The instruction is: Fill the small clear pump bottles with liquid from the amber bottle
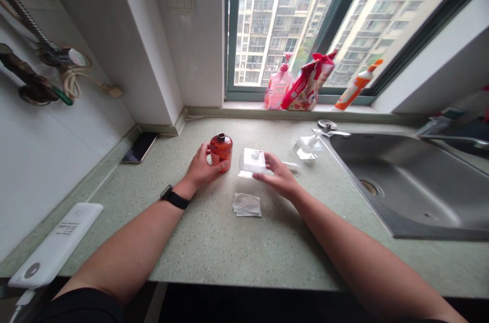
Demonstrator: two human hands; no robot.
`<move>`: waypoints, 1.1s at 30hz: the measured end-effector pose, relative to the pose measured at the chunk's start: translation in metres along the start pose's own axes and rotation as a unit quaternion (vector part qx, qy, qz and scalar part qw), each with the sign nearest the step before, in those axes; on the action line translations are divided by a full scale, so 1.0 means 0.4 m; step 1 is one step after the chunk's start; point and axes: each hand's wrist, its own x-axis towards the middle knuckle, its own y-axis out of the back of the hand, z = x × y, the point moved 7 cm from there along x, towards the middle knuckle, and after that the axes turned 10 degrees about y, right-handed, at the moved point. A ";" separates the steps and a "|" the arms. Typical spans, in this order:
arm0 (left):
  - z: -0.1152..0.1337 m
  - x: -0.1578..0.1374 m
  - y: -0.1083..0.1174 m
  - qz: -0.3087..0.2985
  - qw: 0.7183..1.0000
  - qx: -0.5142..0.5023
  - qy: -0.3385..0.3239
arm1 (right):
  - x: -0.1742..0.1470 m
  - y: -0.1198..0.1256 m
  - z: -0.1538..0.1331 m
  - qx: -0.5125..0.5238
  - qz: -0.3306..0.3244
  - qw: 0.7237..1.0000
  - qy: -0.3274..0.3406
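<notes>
Counter: we work at a speckled green countertop [229,246] that runs from the tiled wall on our left to the sink on our right
Sink: a steel sink [420,195] sits well to the right of our hands, with a tap [451,135] over its far rim
Sill: along the window sill we see a pink pump bottle [278,86], a red and white bag [308,84] leaning beside it, and an orange and white bottle [357,86] tilted further right
Left side: a dark phone [139,147] lies flat near the wall corner, and a white power bank [57,244] lies at the near left edge; both are well apart from our hands
Near the sink: a small clear piece [307,147] lies on the counter between the clear box and the sink edge
Folded wipe: a small folded white sheet [246,205] lies on the counter just nearer to us than our hands, between our forearms, touched by neither
Orange bottle: a small orange bottle [221,150] stands upright on the counter, its dark neck uncovered at the top
Left hand: our left hand [200,167] wraps around the orange bottle from the left side, fingers closed on it; a black watch [173,196] sits on that wrist
Clear box: a clear plastic box [252,162] with a white inside rests on the counter just right of the orange bottle, not touching it as far as we can tell
Right hand: our right hand [278,176] lies at the right side of the clear box, fingertips on its edge, fingers loosely spread and not gripping
In the way: nothing stands between our hands and the two things they touch
</notes>
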 end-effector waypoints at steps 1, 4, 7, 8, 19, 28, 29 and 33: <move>0.008 -0.004 -0.002 -0.006 1.000 0.000 -0.007 | 0.007 0.012 -0.007 0.005 0.018 1.000 0.003; 0.030 -0.016 -0.005 -0.019 0.999 0.005 -0.029 | 0.035 0.049 -0.036 0.007 0.055 0.998 0.017; 0.046 -0.027 -0.008 -0.025 0.998 0.016 -0.047 | 0.075 0.093 -0.076 -0.011 0.085 0.995 0.043; 0.049 -0.030 -0.008 -0.025 0.998 0.020 -0.052 | 0.090 0.106 -0.091 -0.018 0.091 0.994 0.052; 0.077 -0.046 -0.009 -0.017 0.991 0.054 -0.119 | 0.193 0.171 -0.170 -0.119 0.084 0.984 0.105; 0.095 -0.050 0.007 0.034 0.980 0.120 -0.153 | 0.167 0.172 -0.127 -0.200 0.039 0.972 0.114; 0.095 -0.050 0.009 0.041 0.979 0.127 -0.152 | 0.167 0.171 -0.130 -0.207 0.031 0.971 0.117; 0.099 -0.050 0.016 0.054 0.977 0.149 -0.143 | 0.164 0.166 -0.149 -0.234 0.003 0.964 0.126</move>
